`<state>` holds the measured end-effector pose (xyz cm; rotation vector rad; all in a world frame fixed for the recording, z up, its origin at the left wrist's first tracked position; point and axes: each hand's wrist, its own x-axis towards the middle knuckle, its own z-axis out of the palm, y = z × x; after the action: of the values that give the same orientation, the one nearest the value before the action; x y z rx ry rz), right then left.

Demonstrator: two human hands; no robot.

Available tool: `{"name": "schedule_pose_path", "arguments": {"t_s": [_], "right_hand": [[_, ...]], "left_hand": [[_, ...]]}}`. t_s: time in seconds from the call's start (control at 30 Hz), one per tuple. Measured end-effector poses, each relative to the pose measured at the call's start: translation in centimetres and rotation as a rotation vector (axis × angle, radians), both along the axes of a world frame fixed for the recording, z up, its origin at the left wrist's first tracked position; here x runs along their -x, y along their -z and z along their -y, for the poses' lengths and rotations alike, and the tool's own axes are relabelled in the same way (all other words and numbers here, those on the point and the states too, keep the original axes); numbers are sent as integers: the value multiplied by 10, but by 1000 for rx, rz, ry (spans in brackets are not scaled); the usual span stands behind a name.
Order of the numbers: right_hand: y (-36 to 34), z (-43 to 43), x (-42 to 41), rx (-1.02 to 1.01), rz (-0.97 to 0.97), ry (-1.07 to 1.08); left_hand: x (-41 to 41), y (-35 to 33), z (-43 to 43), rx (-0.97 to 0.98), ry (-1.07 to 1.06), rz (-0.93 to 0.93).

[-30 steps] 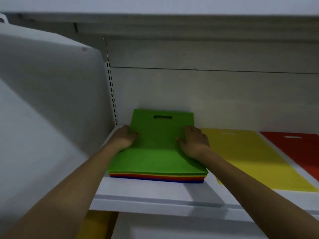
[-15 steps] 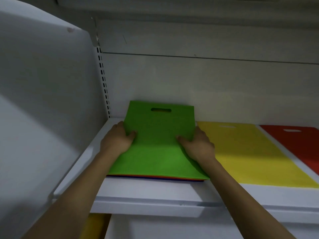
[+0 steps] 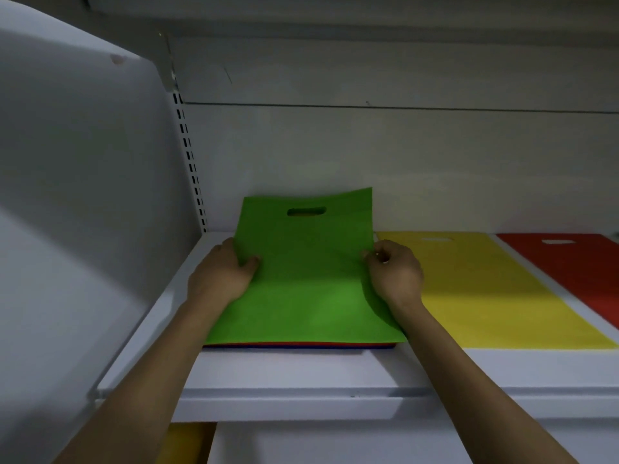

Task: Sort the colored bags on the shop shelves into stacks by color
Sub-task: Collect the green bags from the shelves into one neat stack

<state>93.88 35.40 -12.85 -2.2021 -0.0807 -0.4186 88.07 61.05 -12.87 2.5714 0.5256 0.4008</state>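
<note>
A green bag [image 3: 306, 276] with a slot handle tops a mixed stack [image 3: 301, 345] whose red and blue edges show at the front. My left hand [image 3: 222, 274] grips the green bag's left edge, thumb on top. My right hand [image 3: 395, 274] pinches its right edge, and the far right corner of the bag curls up off the stack. A yellow bag [image 3: 495, 289] lies flat to the right, and a red bag [image 3: 576, 266] lies beyond it.
The bags rest on a white shelf [image 3: 301, 380] with a back wall close behind. A white side panel [image 3: 83, 195] closes the left. A slotted upright [image 3: 191, 162] runs up the back corner. Something yellow [image 3: 187, 443] shows on the shelf below.
Both hands have slid outward from the bag's top to its side edges and closed on them. The bag's far right corner has lifted.
</note>
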Motion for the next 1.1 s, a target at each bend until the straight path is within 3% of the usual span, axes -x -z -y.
{"name": "schedule_pose_path", "arguments": {"t_s": [0.2,0.3,0.57,0.83,1.1], "right_hand": [[-16,-3,13,-129,486,-109],[-17,-4,16,-110,576,-125],[-15,-1,16,-210,466,-78],[-54,38,13,-403,249,-98],[-90,161,39,-705,1,-85]], "left_hand": [[0,0,0,-10,-4,-16],[1,1,-2,57,4,27],[11,-22,1,62,-41,458],[2,-83,20,77,92,589],[-6,-110,155,322,261,756]]}}
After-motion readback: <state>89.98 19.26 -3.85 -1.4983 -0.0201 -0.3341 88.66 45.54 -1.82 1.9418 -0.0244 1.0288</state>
